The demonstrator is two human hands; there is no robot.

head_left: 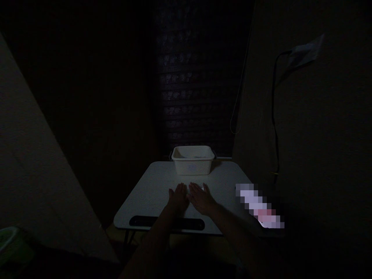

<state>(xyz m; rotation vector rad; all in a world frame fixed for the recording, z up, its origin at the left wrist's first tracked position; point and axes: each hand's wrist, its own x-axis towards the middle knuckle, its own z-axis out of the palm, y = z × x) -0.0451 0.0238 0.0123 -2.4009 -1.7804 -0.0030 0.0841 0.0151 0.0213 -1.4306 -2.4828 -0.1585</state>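
Observation:
Both hands are over the middle of a pale folding table (145,193) in a dim room. My left hand (178,198) is palm down with its fingers stretched forward and holds nothing. Close beside it, my right hand (201,198) is spread, its fingers angled to the left, also without anything in its grasp. A small white thing (202,188) shows by the right hand's fingers, too small to make out. Beyond the hands, a white plastic basin (193,167) stands at the table's far edge; what lies in it is unclear.
A dark slot (139,221) runs along the table's near edge. On the right is a bright, pixelated screen-like object (255,203). A black cable (273,108) hangs from a wall socket (305,53). A green container (14,248) sits at the lower left.

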